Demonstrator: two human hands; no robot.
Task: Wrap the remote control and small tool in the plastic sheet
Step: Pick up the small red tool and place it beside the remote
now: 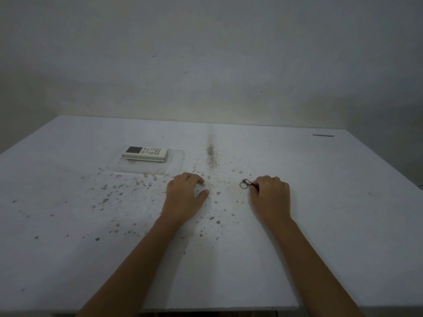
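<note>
Speckled white table [320,225] under both hands: the right hand [270,195] pinches the small tool [248,183], whose ring juts left. Left hand [183,197] rests loose, grasping nothing; beyond it, the remote control [145,153] lies on the plastic sheet [174,164].

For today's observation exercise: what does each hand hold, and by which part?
Right hand grips the small tool by its red body end; ring end protrudes. Left hand holds nothing.
</note>
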